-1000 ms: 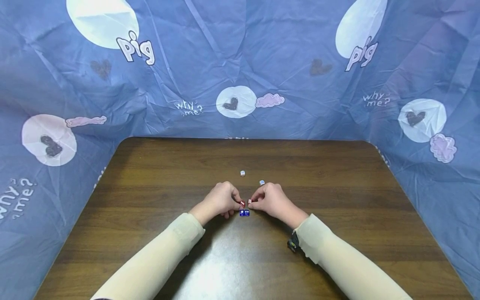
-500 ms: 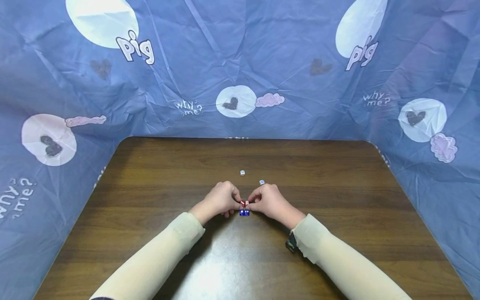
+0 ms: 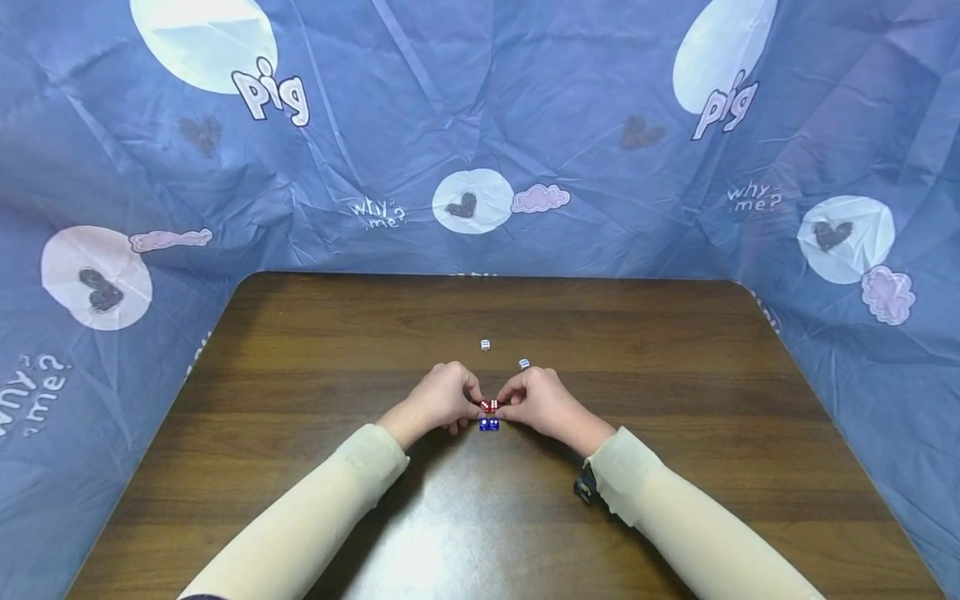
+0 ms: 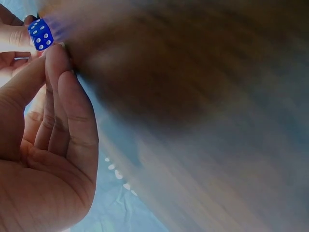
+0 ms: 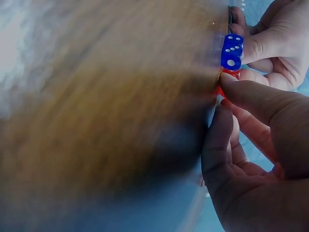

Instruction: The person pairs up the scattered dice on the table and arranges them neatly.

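- Head view: two red, white-dotted cube dice (image 3: pixel 493 406) side by side, just beyond two blue dice (image 3: pixel 483 424).
- Left hand (image 3: pixel 441 397), grip pinched closed on one; right hand (image 3: pixel 551 406) likewise on the other.
- Beyond, two white dice (image 3: pixel 485 344) on the brown wooden surface (image 3: pixel 645 333).

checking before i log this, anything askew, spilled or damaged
Nothing looks spilled or damaged. Slightly odd: one white cube die sits apart from its white mate, whereas the white-dotted blue cube dice sit together.
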`<state>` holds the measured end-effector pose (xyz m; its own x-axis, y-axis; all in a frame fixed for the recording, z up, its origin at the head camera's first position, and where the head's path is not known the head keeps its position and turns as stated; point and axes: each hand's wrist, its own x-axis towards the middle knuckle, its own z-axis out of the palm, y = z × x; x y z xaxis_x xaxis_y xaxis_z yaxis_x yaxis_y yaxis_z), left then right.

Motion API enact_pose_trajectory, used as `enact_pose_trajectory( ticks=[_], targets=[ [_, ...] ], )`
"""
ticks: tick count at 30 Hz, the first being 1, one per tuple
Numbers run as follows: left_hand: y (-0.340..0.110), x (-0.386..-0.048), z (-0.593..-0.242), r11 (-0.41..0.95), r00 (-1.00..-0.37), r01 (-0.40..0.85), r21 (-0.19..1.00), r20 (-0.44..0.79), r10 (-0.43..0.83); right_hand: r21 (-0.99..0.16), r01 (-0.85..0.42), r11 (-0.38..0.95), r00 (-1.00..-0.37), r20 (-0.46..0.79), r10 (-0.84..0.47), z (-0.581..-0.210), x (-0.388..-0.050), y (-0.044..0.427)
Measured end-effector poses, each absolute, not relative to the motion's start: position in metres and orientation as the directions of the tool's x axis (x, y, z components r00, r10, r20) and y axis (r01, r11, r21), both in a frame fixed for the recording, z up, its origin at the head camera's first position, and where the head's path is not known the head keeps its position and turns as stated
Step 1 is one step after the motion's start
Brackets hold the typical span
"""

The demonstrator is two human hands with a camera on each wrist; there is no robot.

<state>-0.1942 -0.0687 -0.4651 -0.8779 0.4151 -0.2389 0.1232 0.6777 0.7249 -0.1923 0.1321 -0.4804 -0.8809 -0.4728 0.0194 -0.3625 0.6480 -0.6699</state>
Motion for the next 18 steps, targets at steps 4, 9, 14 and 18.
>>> enact_pose_trajectory(
  ticks=[4,9,14,18],
  targets=[
    [-0.0696,-0.1937,-0.4644,0.672,-0.874,0.121,0.731,-0.242,0.421,-0.669,-0.368,0.645,-0.878,0.021,-0.479,-0.4801,-0.1925,0.1322],
    [-0.0702,-0.1938,-0.4640,0.671,-0.872,0.124,0.731,-0.242,0.425,-0.667,-0.360,0.652,-0.877,0.003,-0.481,-0.4772,-0.1924,0.1317],
    [-0.0714,-0.1940,-0.4634,0.669,-0.877,0.104,0.736,-0.250,0.411,-0.666,-0.355,0.656,-0.875,-0.009,-0.483,-0.4730,-0.1917,0.1308],
    [-0.0730,-0.1943,-0.4620,0.673,-0.874,0.102,0.733,-0.257,0.412,-0.671,-0.340,0.659,-0.877,-0.028,-0.480,-0.4726,-0.1919,0.1307]
  ],
)
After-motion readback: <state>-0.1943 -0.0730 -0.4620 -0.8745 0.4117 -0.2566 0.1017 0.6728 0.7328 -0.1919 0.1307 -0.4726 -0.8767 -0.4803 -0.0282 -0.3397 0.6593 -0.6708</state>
